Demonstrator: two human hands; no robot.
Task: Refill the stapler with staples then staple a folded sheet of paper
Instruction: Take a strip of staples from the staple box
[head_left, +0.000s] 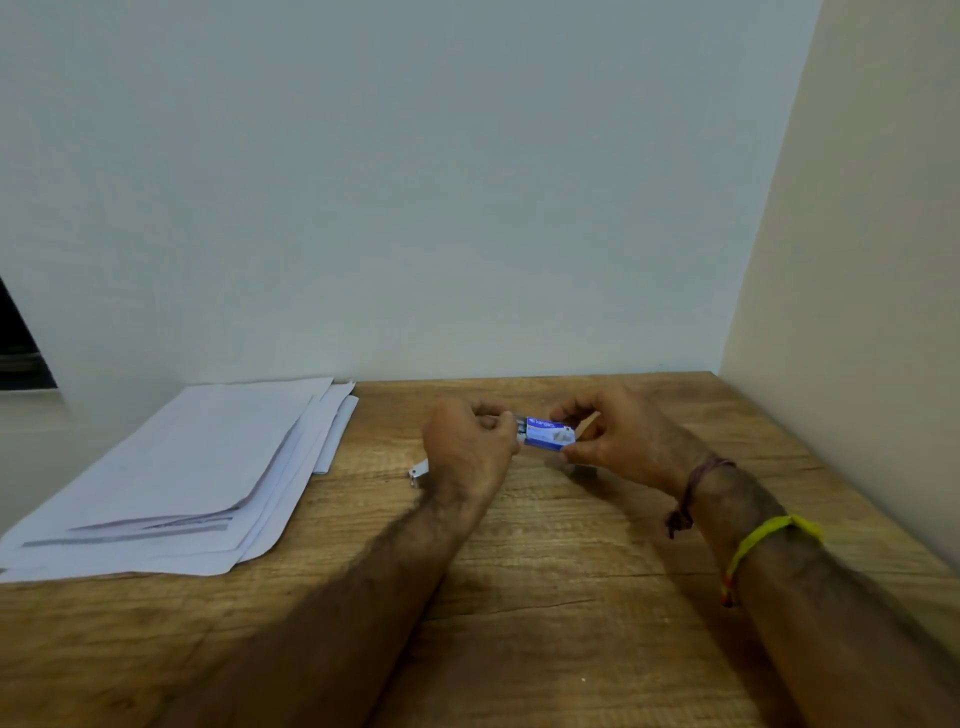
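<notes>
Above the wooden table, a small blue staple box is pinched by the right hand; grey contents protruding from its left end are gripped by the left hand. The stapler is mostly hidden behind the left hand, beside a paper stack.

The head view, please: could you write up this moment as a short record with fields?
surface: wooden table
box of staples: blue, held above the table between both hands
left hand: grips the box's left end
right hand: pinches the box's right end
papers: loose white stack, left side of table
metal piece: small, beside the left wrist, identity unclear
right arm: two thread bands
</notes>
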